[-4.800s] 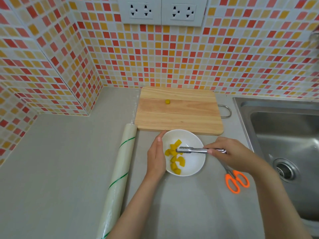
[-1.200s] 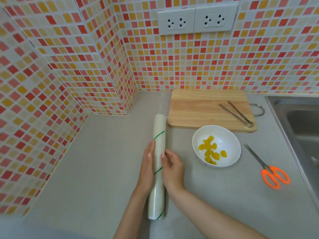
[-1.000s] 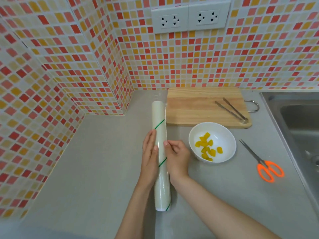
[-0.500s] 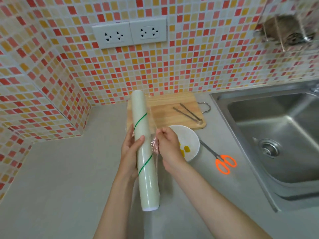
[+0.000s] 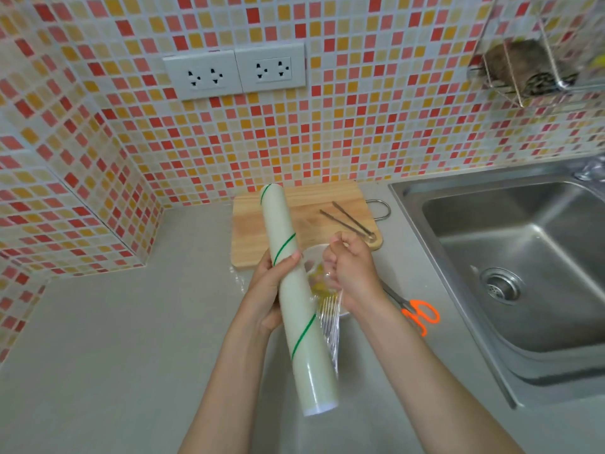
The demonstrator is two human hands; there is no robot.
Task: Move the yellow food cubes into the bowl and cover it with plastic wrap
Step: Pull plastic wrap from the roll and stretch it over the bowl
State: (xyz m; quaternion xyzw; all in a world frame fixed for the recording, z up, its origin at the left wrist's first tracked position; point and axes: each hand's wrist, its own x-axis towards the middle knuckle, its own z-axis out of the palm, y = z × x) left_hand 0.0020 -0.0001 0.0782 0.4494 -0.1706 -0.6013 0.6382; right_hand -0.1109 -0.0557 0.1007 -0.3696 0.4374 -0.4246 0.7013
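Note:
My left hand point(image 5: 266, 288) grips a long pale roll of plastic wrap point(image 5: 294, 299) with green stripes, held lifted and tilted above the counter. My right hand point(image 5: 352, 273) pinches the free edge of the clear film point(image 5: 329, 317), which stretches crinkled from the roll to my fingers. The white bowl point(image 5: 312, 257) sits beneath my hands, mostly hidden. Through the film a few yellow food cubes point(image 5: 319, 285) show inside it.
The wooden cutting board point(image 5: 252, 231) lies behind the bowl with metal tongs point(image 5: 348, 219) on it. Orange-handled scissors point(image 5: 417, 314) rest on the counter to the right. A steel sink point(image 5: 517, 263) fills the right side. Tiled walls stand behind and left.
The roll was lifted off the counter and tilted up. My right hand has taken the film's edge and pulled it away from the roll, over the bowl.

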